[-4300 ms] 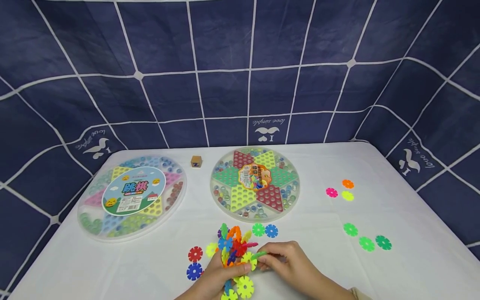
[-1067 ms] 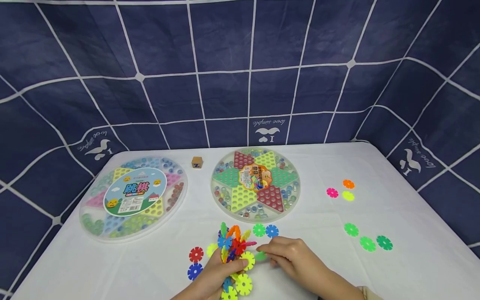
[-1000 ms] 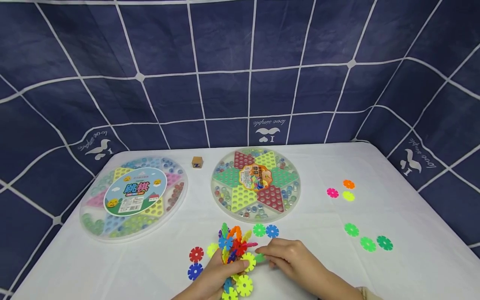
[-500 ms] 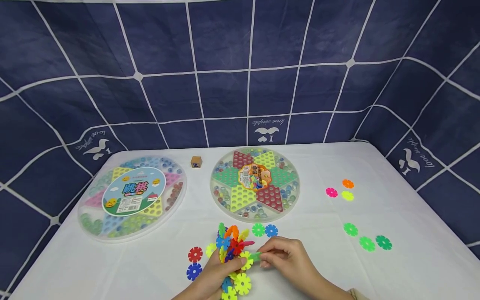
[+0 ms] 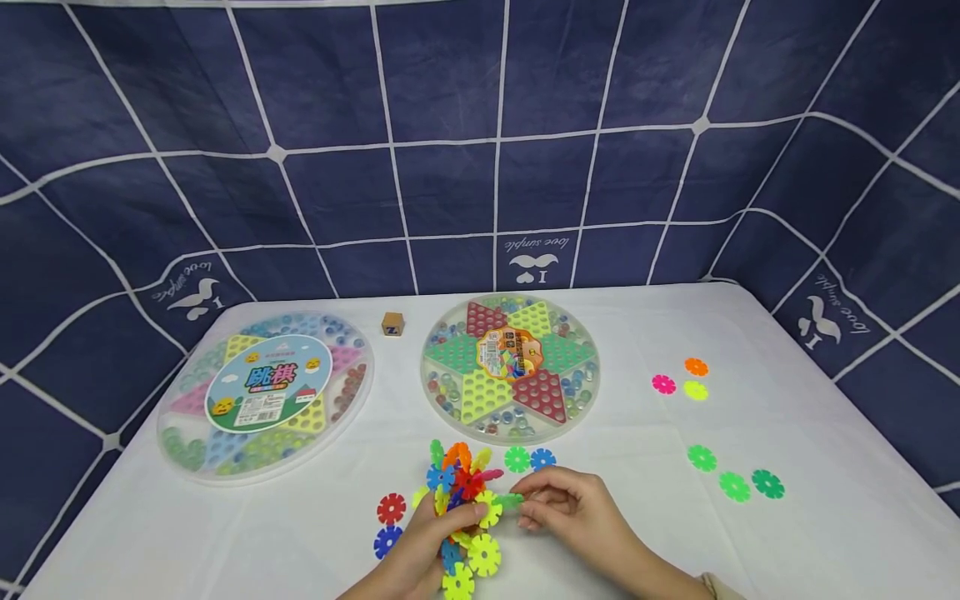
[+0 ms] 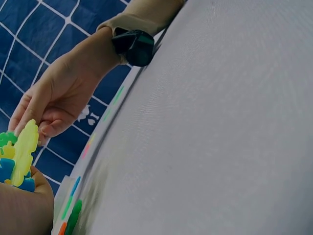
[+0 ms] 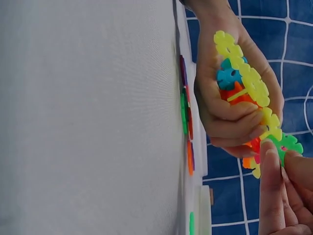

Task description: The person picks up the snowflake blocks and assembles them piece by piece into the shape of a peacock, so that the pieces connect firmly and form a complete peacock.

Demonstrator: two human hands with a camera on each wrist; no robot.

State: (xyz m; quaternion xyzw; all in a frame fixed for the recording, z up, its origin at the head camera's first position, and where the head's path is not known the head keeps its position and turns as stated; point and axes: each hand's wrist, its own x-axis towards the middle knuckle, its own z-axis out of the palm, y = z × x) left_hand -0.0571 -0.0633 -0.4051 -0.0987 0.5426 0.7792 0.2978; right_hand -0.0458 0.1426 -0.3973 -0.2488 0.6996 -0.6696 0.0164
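Note:
My left hand (image 5: 423, 546) grips a many-coloured cluster of interlocking snowflake discs (image 5: 468, 483) at the front middle of the table. Yellow discs (image 7: 254, 83) line one side of it in the right wrist view, with blue and orange ones behind. My right hand (image 5: 581, 512) pinches a green snowflake disc (image 5: 511, 502) between thumb and index finger. That green disc meets the edge of a yellow disc (image 5: 490, 508) beside my left thumb. In the left wrist view, my right hand (image 6: 63, 93) reaches in from above toward the cluster. My left palm hides part of the cluster.
Loose red (image 5: 392, 508) and dark blue discs (image 5: 387, 542) lie left of my hands. Green (image 5: 517, 459) and blue discs (image 5: 543, 458) lie behind them, with several more at right. Two round Chinese checkers sets (image 5: 262, 383) and a wooden cube (image 5: 392, 324) stand farther back.
The cluster has shifted slightly up and left. My right index finger, stretched over the green disc a second ago, has drawn back to pinch it with the thumb, and the disc follows the cluster.

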